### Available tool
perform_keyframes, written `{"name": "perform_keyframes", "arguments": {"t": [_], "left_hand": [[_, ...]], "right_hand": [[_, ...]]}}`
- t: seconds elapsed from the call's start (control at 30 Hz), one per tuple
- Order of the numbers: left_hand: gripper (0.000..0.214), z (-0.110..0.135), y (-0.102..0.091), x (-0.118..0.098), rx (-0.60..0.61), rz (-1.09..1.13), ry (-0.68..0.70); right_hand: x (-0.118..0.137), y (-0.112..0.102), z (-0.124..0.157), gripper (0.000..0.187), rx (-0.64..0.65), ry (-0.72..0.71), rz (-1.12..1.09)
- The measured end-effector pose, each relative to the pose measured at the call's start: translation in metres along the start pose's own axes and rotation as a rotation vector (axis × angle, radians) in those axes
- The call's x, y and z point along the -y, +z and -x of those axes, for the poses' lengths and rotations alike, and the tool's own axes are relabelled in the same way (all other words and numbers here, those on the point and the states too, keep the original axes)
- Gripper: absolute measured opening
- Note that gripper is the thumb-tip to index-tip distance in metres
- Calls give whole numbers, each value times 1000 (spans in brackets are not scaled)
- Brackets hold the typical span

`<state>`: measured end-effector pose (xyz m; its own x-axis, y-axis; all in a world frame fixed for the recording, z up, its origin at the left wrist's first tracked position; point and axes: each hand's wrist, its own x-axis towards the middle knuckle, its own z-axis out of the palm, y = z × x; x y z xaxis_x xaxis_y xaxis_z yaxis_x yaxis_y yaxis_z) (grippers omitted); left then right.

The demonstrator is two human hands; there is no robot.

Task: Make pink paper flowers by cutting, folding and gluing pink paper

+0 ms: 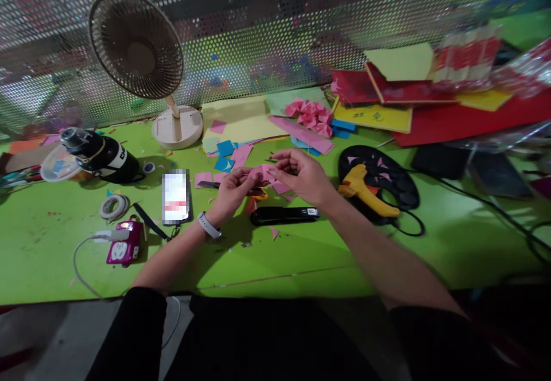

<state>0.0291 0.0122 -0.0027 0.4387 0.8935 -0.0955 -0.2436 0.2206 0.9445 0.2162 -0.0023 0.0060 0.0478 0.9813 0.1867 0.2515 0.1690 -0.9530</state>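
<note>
The grip of the left hand (232, 193) is closed on a pink paper (260, 171), which sits between the two hands, over the middle of the bench (301, 260). The right hand (303, 179) meets the paper from the other side, thumb at its edge — I cannot tell whether its fingers are closed on it. A dark blade (209, 185) juts out left of the left hand; what it belongs to is hidden.

Just below the hands lies a black stapler (282, 216). Blue squares (224, 148) lie beyond the left hand, and crumpled pink pieces (310, 116) farther back. To the right, a yellow glue gun (359, 189) rests on a black tray (407, 183). To the left are a phone (175, 197), a roll of tape (113, 216) and a purple adapter (124, 243) — behind them, a bottle (107, 157) and a fan (140, 54).
</note>
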Motion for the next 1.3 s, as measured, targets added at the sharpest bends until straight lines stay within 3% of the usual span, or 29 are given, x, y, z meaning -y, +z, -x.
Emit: {"name": "perform_keyframes", "arguments": {"t": [0.33, 0.7, 1.0, 1.3], "left_hand": [[38, -2, -6, -5, 31, -89, -69], [39, -1, -6, -8, 71, -160, -51], [31, -2, -9, -17, 91, -200, -110], [37, -6, -11, -16, 93, -161, -111]], "right_hand": [[1, -1, 1, 35, 61, 9, 7], [-2, -3, 0, 38, 155, 69, -55], [5, -5, 1, 32, 159, 55, -67], [0, -4, -4, 32, 152, 44, -97]]}}
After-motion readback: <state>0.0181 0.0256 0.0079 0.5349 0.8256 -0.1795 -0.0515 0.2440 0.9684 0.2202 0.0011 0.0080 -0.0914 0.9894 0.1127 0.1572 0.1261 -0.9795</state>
